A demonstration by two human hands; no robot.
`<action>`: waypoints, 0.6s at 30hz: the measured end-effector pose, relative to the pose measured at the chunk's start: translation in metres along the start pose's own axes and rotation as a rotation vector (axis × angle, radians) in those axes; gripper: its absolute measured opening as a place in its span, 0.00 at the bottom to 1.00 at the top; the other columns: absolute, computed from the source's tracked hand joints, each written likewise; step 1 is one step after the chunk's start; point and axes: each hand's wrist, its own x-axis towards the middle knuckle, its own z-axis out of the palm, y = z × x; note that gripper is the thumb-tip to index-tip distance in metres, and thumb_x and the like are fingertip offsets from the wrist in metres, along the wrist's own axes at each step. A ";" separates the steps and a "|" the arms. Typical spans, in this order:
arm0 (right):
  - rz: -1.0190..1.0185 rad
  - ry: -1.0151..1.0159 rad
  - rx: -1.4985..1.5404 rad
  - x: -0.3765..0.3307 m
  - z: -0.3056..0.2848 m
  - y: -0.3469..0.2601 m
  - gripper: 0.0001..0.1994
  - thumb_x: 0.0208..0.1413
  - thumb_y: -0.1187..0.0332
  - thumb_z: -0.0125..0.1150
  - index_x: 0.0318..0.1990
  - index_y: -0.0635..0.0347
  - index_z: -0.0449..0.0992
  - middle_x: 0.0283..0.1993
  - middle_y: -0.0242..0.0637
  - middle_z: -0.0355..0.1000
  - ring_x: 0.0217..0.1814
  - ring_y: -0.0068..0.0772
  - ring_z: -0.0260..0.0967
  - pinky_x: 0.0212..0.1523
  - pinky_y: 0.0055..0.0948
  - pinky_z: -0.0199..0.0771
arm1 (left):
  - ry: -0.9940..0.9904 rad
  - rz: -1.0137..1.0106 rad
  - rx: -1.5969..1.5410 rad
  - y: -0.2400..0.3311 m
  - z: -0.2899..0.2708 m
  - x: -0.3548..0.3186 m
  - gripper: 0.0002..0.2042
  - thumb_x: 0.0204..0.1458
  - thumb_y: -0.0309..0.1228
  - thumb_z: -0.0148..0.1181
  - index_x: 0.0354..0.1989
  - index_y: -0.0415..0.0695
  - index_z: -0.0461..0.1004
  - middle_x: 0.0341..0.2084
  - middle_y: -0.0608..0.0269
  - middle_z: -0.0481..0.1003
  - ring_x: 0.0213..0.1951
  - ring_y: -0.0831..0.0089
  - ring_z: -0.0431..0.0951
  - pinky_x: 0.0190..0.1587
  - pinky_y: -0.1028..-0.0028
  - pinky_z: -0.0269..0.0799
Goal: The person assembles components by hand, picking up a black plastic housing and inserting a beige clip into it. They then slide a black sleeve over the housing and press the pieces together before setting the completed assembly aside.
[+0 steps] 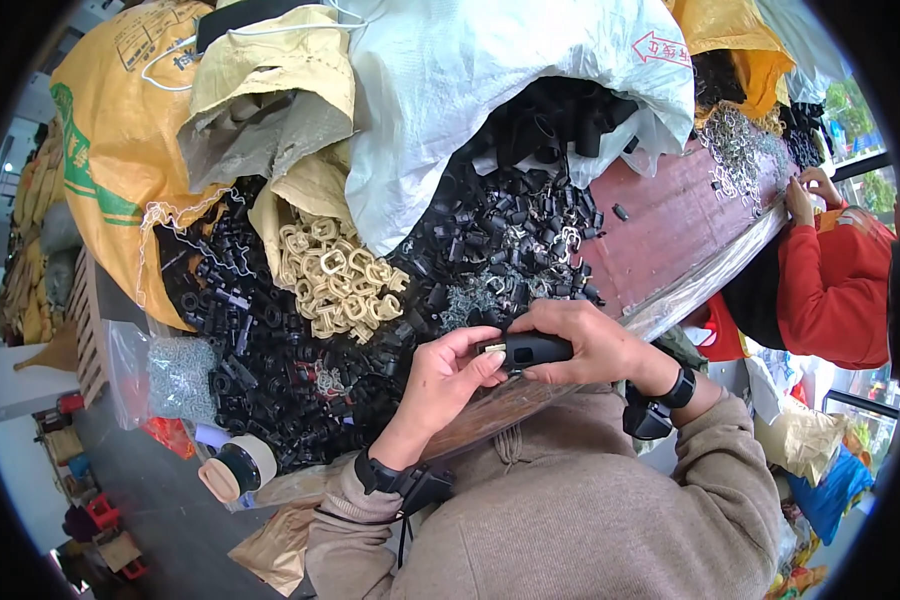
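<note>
At the near edge of the table, my right hand point(590, 345) is closed around a black rounded plastic housing point(538, 349). My left hand point(445, 378) meets it from the other side, thumb and forefinger pinching at the housing's left end, where a small pale piece point(495, 349) shows. Whether that piece sits inside the housing or only against it, I cannot tell. Just beyond my fingers lie a heap of small grey metal screws point(475, 297) and many black plastic parts point(470, 225). Cream-coloured ring-shaped parts point(335, 278) spill from a sack to the left.
Large woven sacks, one yellow point(110, 200) and one white point(420, 90), stand along the far side. A bag of screws point(180, 378) and a lidded jar point(238, 468) sit at left. A person in red point(835, 285) works at the right, near metal pieces point(735, 160).
</note>
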 end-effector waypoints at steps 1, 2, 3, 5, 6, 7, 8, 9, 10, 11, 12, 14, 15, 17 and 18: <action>0.003 -0.004 0.003 0.000 0.002 0.001 0.21 0.37 0.65 0.65 0.39 0.65 0.69 0.31 0.40 0.67 0.32 0.36 0.66 0.32 0.29 0.64 | 0.002 -0.004 -0.004 0.000 0.000 0.001 0.14 0.48 0.28 0.55 0.42 0.34 0.67 0.28 0.60 0.73 0.26 0.78 0.74 0.28 0.82 0.71; 0.009 0.004 0.017 0.000 0.005 0.003 0.20 0.37 0.65 0.64 0.39 0.65 0.69 0.31 0.40 0.67 0.32 0.36 0.66 0.32 0.29 0.64 | -0.017 -0.034 -0.044 0.000 0.000 0.002 0.14 0.48 0.28 0.55 0.42 0.33 0.67 0.29 0.59 0.73 0.26 0.78 0.74 0.29 0.82 0.71; 0.014 0.013 0.031 -0.001 0.008 0.005 0.20 0.37 0.65 0.64 0.39 0.65 0.69 0.31 0.40 0.67 0.32 0.36 0.66 0.32 0.29 0.64 | -0.036 -0.063 -0.084 0.000 0.000 0.004 0.14 0.48 0.27 0.55 0.43 0.33 0.67 0.29 0.59 0.73 0.26 0.78 0.74 0.29 0.82 0.71; 0.019 0.023 0.046 -0.002 0.012 0.004 0.20 0.37 0.66 0.64 0.39 0.65 0.69 0.31 0.40 0.67 0.32 0.36 0.66 0.33 0.28 0.64 | -0.055 -0.094 -0.122 0.000 0.000 0.003 0.14 0.48 0.27 0.54 0.43 0.33 0.67 0.30 0.58 0.73 0.27 0.77 0.74 0.30 0.82 0.71; 0.055 0.029 0.069 -0.003 0.014 0.003 0.19 0.37 0.66 0.63 0.39 0.64 0.69 0.32 0.41 0.67 0.33 0.37 0.66 0.34 0.29 0.65 | -0.045 -0.106 -0.117 -0.001 0.000 0.002 0.15 0.48 0.27 0.54 0.43 0.33 0.67 0.30 0.59 0.73 0.27 0.77 0.74 0.30 0.82 0.72; 0.090 0.037 0.089 -0.004 0.016 0.001 0.19 0.37 0.67 0.63 0.39 0.64 0.69 0.33 0.42 0.67 0.35 0.38 0.67 0.35 0.30 0.66 | -0.036 -0.114 -0.110 -0.001 0.001 0.002 0.15 0.49 0.27 0.54 0.43 0.33 0.67 0.30 0.59 0.73 0.27 0.78 0.74 0.30 0.82 0.72; 0.124 0.045 0.108 -0.005 0.017 0.000 0.18 0.38 0.68 0.62 0.39 0.64 0.69 0.34 0.43 0.68 0.36 0.39 0.67 0.36 0.31 0.67 | -0.027 -0.121 -0.104 -0.001 0.001 0.002 0.15 0.49 0.27 0.54 0.44 0.33 0.67 0.31 0.59 0.73 0.27 0.78 0.74 0.30 0.82 0.72; 0.122 0.048 0.107 -0.005 0.019 0.000 0.18 0.38 0.68 0.62 0.39 0.64 0.69 0.34 0.43 0.68 0.36 0.39 0.67 0.36 0.31 0.67 | -0.028 -0.119 -0.101 -0.001 0.000 0.002 0.15 0.49 0.27 0.54 0.44 0.33 0.67 0.31 0.59 0.73 0.27 0.78 0.74 0.30 0.82 0.72; 0.113 0.069 0.109 -0.005 0.023 0.003 0.19 0.38 0.67 0.62 0.40 0.64 0.69 0.34 0.43 0.68 0.36 0.39 0.67 0.36 0.31 0.66 | -0.020 -0.125 -0.085 -0.002 -0.001 0.003 0.16 0.48 0.28 0.54 0.45 0.33 0.66 0.31 0.59 0.73 0.28 0.78 0.73 0.31 0.82 0.72; 0.104 0.090 0.111 -0.006 0.025 0.005 0.19 0.38 0.66 0.62 0.40 0.64 0.69 0.34 0.43 0.67 0.36 0.39 0.67 0.36 0.31 0.66 | -0.011 -0.131 -0.070 -0.003 -0.002 0.004 0.17 0.48 0.28 0.55 0.45 0.33 0.66 0.32 0.59 0.72 0.29 0.78 0.73 0.31 0.82 0.72; 0.096 0.110 0.114 -0.006 0.028 0.006 0.19 0.39 0.66 0.62 0.40 0.64 0.69 0.34 0.43 0.67 0.36 0.39 0.67 0.37 0.31 0.66 | -0.002 -0.138 -0.055 -0.003 -0.002 0.005 0.18 0.48 0.28 0.55 0.46 0.33 0.65 0.33 0.59 0.72 0.30 0.79 0.73 0.32 0.81 0.72; 0.088 0.122 0.112 -0.005 0.030 0.005 0.20 0.39 0.65 0.62 0.41 0.64 0.68 0.34 0.43 0.67 0.37 0.39 0.67 0.37 0.31 0.66 | 0.002 -0.119 -0.075 -0.002 0.000 0.003 0.20 0.47 0.28 0.56 0.48 0.33 0.63 0.34 0.59 0.71 0.31 0.80 0.72 0.33 0.81 0.71; 0.082 0.131 0.111 -0.004 0.031 0.004 0.20 0.40 0.64 0.62 0.41 0.64 0.68 0.34 0.43 0.67 0.37 0.39 0.67 0.37 0.31 0.66 | 0.007 -0.103 -0.097 -0.002 0.001 0.002 0.22 0.46 0.28 0.57 0.50 0.32 0.61 0.34 0.59 0.71 0.31 0.80 0.72 0.34 0.82 0.71; 0.071 0.143 0.109 -0.005 0.033 0.005 0.21 0.40 0.63 0.62 0.42 0.63 0.68 0.34 0.43 0.66 0.37 0.39 0.66 0.38 0.31 0.66 | 0.011 -0.082 -0.116 -0.002 0.002 0.000 0.25 0.46 0.28 0.58 0.51 0.32 0.59 0.35 0.60 0.70 0.32 0.81 0.71 0.35 0.82 0.70; 0.076 0.156 0.117 -0.006 0.035 0.008 0.22 0.41 0.62 0.62 0.43 0.63 0.67 0.35 0.42 0.66 0.37 0.38 0.66 0.38 0.31 0.65 | 0.007 -0.037 -0.069 -0.003 0.002 0.000 0.26 0.45 0.28 0.59 0.52 0.31 0.57 0.35 0.59 0.70 0.32 0.81 0.71 0.36 0.82 0.69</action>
